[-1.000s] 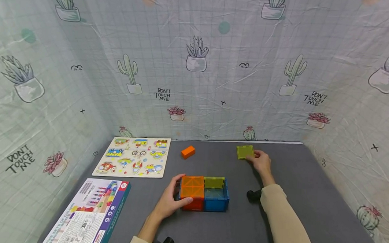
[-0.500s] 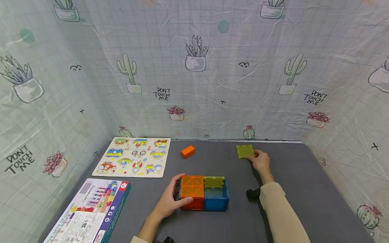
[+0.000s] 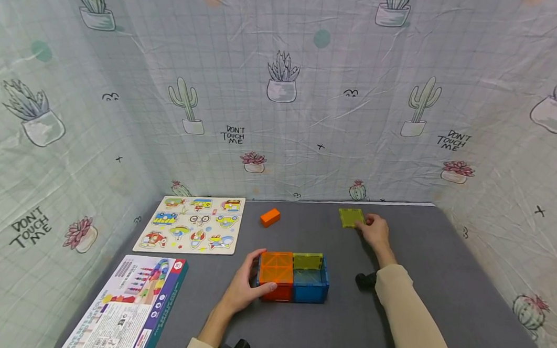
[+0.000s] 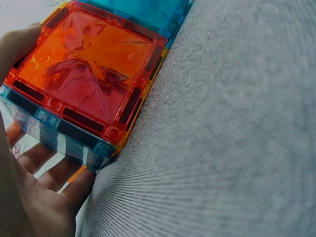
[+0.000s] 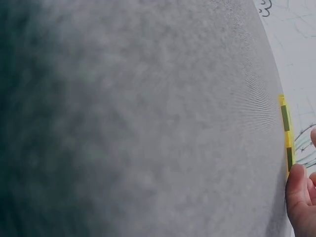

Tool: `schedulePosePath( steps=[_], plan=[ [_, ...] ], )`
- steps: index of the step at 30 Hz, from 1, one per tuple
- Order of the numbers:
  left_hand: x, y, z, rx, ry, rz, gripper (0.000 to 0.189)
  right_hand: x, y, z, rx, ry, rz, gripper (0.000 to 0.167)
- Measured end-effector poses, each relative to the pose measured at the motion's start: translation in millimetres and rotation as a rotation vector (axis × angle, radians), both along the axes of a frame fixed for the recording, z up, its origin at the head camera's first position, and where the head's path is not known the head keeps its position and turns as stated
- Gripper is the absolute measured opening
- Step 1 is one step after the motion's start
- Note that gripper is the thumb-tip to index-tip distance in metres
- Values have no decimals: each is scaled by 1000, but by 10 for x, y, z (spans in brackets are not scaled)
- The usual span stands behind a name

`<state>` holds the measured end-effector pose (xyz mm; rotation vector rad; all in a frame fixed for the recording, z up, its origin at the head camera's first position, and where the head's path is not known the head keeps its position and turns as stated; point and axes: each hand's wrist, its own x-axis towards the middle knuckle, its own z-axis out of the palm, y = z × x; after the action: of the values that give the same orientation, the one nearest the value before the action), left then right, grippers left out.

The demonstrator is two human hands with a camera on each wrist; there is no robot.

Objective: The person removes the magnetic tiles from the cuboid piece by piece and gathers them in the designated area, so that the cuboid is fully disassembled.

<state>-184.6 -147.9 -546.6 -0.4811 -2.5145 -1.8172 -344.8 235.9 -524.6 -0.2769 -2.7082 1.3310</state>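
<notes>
My left hand (image 3: 244,285) grips the left end of a low box of see-through magnetic tiles (image 3: 310,294). Its thumb lies on the front red tile (image 4: 89,64), and its fingers reach round the side and back. An orange square tile (image 3: 275,267) covers the box's left half; the right half is uncovered, with blue walls and a yellow-green tile at the back. Farther back on the right, a loose yellow-green tile (image 3: 351,218) lies flat on the table. My right hand (image 3: 374,232) is at its right edge, thumb touching it, index finger raised apart from it.
A wooden picture puzzle board (image 3: 191,224) lies at the back left, with an orange block (image 3: 270,217) to its right. In front of the board is a printed box (image 3: 125,305). A cactus-patterned sheet (image 3: 310,118) hangs round the grey table (image 3: 308,333).
The loose tile, slightly tilted a second ago, now lies flatter at about the same spot. My right index finger has come away from it. My left hand and the tile box hold still.
</notes>
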Motion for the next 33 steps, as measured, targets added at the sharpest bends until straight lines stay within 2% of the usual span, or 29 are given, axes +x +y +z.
schedulePosePath(
  steps=[8, 19, 26, 33],
  plan=[
    [4, 5, -4, -8, -2, 6, 83, 64, 0, 116, -42, 51, 17, 60],
    [-2, 8, 11, 22, -5, -4, 83, 221, -100, 379, -54, 164, 41, 54],
    [-2, 12, 19, 37, 1, -14, 83, 371, -198, 526, -55, 241, 63, 52],
    [-4, 9, 5, 33, -2, -14, 82, 555, -299, 599, -8, 333, 106, 47]
  ],
)
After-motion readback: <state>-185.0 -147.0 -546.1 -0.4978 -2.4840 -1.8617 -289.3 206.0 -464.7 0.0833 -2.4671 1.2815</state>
